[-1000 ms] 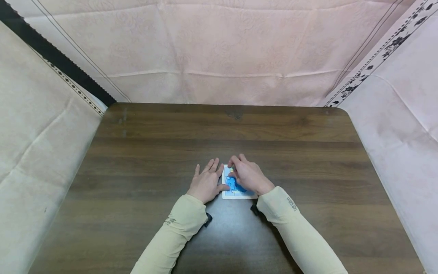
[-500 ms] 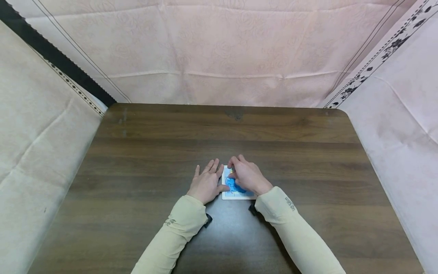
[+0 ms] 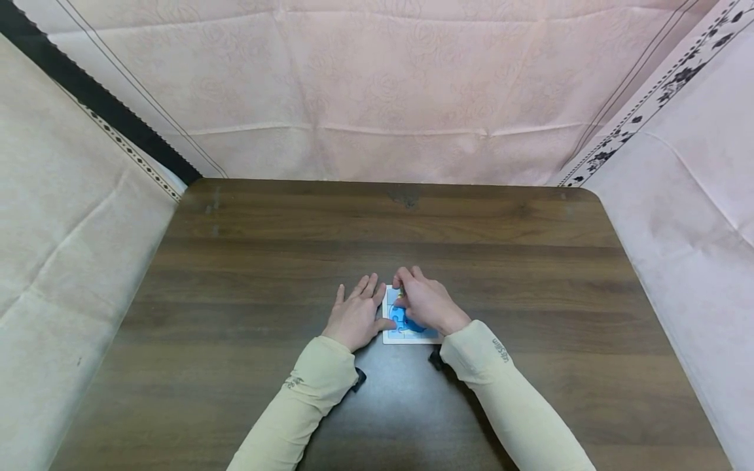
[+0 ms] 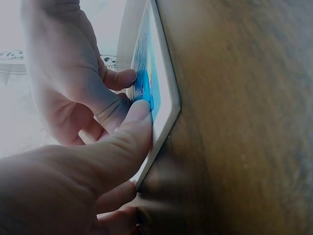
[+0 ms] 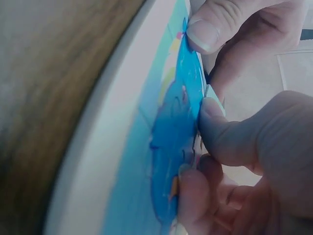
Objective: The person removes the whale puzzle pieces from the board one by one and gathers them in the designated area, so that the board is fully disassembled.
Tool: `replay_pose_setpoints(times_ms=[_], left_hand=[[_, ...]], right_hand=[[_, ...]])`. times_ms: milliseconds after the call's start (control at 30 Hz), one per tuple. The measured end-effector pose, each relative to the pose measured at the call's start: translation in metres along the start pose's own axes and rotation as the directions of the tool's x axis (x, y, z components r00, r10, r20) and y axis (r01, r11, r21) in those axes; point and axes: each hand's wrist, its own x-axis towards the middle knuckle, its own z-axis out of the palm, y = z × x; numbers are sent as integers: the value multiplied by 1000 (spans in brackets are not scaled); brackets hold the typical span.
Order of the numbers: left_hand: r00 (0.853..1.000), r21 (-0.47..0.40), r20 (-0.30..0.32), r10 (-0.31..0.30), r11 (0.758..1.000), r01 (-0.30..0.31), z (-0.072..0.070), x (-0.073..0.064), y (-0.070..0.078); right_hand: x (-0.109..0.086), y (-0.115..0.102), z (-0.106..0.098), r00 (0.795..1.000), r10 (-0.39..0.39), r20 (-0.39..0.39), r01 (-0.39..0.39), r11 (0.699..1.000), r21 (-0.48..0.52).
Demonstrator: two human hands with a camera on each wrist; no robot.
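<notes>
A small jigsaw puzzle (image 3: 406, 339) with a pale border and a blue sea-animal picture lies flat on the table. My left hand (image 3: 353, 318) spreads its fingers beside the left edge, and its thumb (image 4: 139, 111) presses on the blue picture. Over the puzzle's upper right part, my right hand (image 3: 434, 304) has its fingers curled. In the right wrist view it pinches a thin puzzle piece (image 5: 215, 99), tilted up from the picture, between thumb and index finger. Another right-hand fingertip (image 5: 190, 183) rests at the blue picture. The right hand hides much of the puzzle in the head view.
The brown wooden table (image 3: 265, 248) extends around both hands. A pale cloth (image 3: 377, 91) hangs behind its far edge, with more cloth (image 3: 76, 248) on the left and white cloth with a floral band (image 3: 660, 91) on the right.
Both hands stay in nearly the same place. The right wrist shifted very slightly left in the first half second. The left thumb keeps its position on the puzzle.
</notes>
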Motion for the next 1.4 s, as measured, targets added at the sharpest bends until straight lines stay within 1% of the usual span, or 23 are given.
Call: replay_pose_setpoints(times_ms=[533, 667, 733, 800, 900, 1000, 1200, 1400], left_hand=[[1000, -6, 4, 0, 1000, 0, -2, -1, 0], [1000, -5, -1, 3, 1000, -3, -2, -1, 1], [1000, -3, -4, 4, 1000, -4, -2, -1, 1], [1000, 0, -5, 3, 1000, -3, -2, -1, 1], [1000, 3, -1, 0, 1000, 0, -2, -2, 1], [1000, -2, 3, -6, 1000, 6, -2, -2, 1], [1000, -6, 5, -10, 1000, 10, -2, -1, 2], [999, -3, -29, -29, 1000, 29, 1, 0, 3]], right_hand=[[-6, 2, 4, 997, -7, -82, 11, 999, 47], [-9, 3, 4, 993, -32, -111, 40, 996, 74], [-10, 4, 5, 992, -41, -121, 55, 992, 117], [-12, 6, 5, 991, -39, -125, 62, 980, 187], [-16, 9, 5, 990, -10, -140, 53, 950, 307], [-19, 13, 5, 987, 0, -162, 61, 927, 371], [-18, 18, 8, 987, -12, -161, 75, 916, 393], [-15, 17, 9, 985, 2, -173, 62, 929, 366]])
